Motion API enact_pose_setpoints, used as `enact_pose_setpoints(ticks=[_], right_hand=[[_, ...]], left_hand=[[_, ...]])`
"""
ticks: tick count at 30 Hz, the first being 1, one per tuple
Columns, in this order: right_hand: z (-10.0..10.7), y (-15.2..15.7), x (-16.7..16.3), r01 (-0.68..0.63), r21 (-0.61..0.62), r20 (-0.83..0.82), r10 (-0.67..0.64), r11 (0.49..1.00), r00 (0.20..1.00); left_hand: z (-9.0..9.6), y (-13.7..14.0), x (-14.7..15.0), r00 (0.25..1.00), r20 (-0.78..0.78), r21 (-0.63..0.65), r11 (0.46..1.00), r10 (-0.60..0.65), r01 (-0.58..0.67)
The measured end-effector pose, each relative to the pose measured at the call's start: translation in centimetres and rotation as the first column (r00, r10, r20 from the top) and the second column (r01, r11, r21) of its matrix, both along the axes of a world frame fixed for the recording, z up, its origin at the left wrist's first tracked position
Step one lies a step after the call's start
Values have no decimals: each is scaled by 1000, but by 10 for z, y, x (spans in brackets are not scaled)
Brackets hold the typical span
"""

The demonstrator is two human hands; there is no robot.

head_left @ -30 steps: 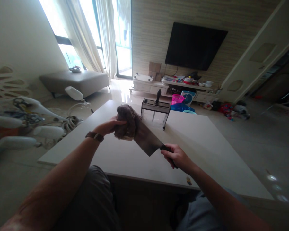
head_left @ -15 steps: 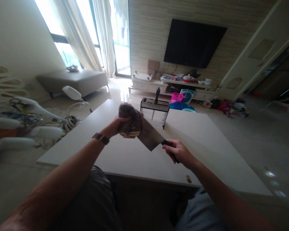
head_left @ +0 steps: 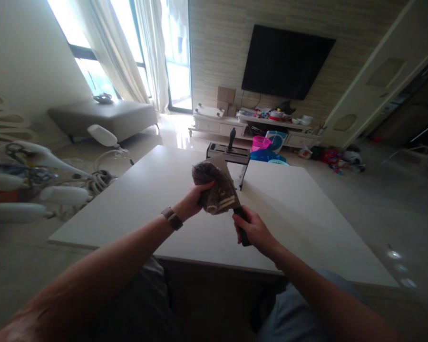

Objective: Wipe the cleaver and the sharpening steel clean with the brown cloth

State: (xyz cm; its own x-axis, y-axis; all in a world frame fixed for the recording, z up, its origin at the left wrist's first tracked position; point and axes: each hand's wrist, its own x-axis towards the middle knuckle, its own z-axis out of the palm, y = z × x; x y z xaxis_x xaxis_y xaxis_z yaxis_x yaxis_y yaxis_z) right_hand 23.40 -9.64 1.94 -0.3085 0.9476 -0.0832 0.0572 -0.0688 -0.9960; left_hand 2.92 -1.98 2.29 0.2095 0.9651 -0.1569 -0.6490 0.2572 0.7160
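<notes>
My left hand (head_left: 194,197) is closed around a bunched brown cloth (head_left: 217,187) with pale stripes on its lower folds. The cloth presses against the blade of a cleaver (head_left: 224,164) and covers much of it. My right hand (head_left: 255,230) grips the cleaver's black handle, with the blade tilted upward above the table. Just beyond the blade stands a knife block (head_left: 244,154) with a dark top and clear sides. A black handle (head_left: 231,137) sticks up out of it.
A white table (head_left: 139,204) spreads beneath both hands. On the left, a floor lamp with white shades (head_left: 66,194) stands close to the table edge. Behind the table are a pink basket (head_left: 261,142), a low white cabinet (head_left: 209,124) and a grey bench (head_left: 107,118).
My left hand and the cloth have moved right, along the blade toward the handle. The cleaver has turned more upright, and my right hand has shifted slightly left.
</notes>
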Motion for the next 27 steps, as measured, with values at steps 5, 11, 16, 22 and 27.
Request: enact_pose_setpoints(ticks=[5,11,16,22,27], right_hand=[[5,4,-3,27,-30,-8,-28,999,1000],[8,0,0,26,-10,-14,-26,1000,1000],[14,-4,1,102,26,-49,-100,994,994],[16,-1,0,144,45,-91,-139,989,986],[10,-3,-1,127,55,-93,-122,990,988]], left_hand=[[4,15,-8,994,20,-48,994,104,-103],[13,25,-29,979,85,9,982,185,-186],[12,12,-20,980,128,11,988,151,-154],[7,-13,13,995,88,13,999,-47,46],[0,-24,28,999,32,37,999,-31,30]])
